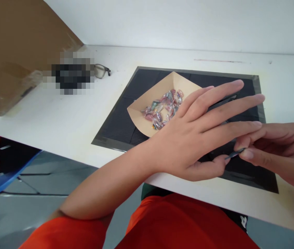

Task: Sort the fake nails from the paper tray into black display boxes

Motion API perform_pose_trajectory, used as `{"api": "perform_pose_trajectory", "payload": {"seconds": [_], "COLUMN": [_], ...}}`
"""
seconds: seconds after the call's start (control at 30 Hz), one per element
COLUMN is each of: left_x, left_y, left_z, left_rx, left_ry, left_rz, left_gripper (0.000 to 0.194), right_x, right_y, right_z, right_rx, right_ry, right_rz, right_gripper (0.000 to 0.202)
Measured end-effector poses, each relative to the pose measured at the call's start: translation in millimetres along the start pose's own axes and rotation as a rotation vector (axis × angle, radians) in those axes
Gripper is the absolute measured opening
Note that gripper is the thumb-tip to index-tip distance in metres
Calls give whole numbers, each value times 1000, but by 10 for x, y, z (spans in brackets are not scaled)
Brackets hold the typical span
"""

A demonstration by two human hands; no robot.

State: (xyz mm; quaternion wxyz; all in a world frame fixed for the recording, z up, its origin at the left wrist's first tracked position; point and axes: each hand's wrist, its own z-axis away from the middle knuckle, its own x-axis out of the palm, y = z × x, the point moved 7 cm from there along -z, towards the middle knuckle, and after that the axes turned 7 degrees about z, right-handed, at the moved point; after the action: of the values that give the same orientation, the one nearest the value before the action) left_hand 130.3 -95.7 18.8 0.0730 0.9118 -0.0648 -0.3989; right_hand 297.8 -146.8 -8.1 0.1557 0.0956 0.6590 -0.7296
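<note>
My left hand [198,131] reaches across from the lower left, its fingers spread over the right side of a paper tray. Its thumb tip touches one end of a small, thin, dark shiny piece [235,153]. At the right, my right hand [274,147] pinches the other end of that piece between thumb and fingers. The tan tray [149,91] holds several small shiny items [157,116], pinkish and greenish, in what looks like clear wrapping. Part of the tray is hidden behind my left hand.
Under the tray lies a black mat [118,121] with a clear edge on a white table [71,117]. Glasses [100,71] rest at the back left beside a blurred-out dark object [72,74]. A brown panel [19,52] stands at the left, a white wall [188,24] behind.
</note>
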Motion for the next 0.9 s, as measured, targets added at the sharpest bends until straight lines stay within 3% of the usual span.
{"api": "perform_pose_trajectory", "payload": {"seconds": [0.1,0.23,0.37,0.63,0.77,0.9], "left_x": [30,-23,28,-10,-99,-144], "left_y": [-31,22,4,40,75,97], "left_z": [-7,-11,-13,-51,-108,-85], "left_rx": [-22,70,-1,-33,-7,0], "left_ry": [-35,62,-37,-42,65,159], "left_rz": [-16,-11,-19,22,-35,-122], "left_gripper": [55,53,51,48,50,51], "right_x": [10,0,-14,-20,-140,-240], "right_y": [2,3,14,-41,-107,-127], "right_z": [-10,-2,10,-16,-34,-85], "right_rx": [6,-8,-33,-42,-112,-130], "right_ry": [-1,-3,-1,13,149,209], "right_rz": [0,3,34,9,-3,117], "right_gripper": [37,33,34,29,25,45]}}
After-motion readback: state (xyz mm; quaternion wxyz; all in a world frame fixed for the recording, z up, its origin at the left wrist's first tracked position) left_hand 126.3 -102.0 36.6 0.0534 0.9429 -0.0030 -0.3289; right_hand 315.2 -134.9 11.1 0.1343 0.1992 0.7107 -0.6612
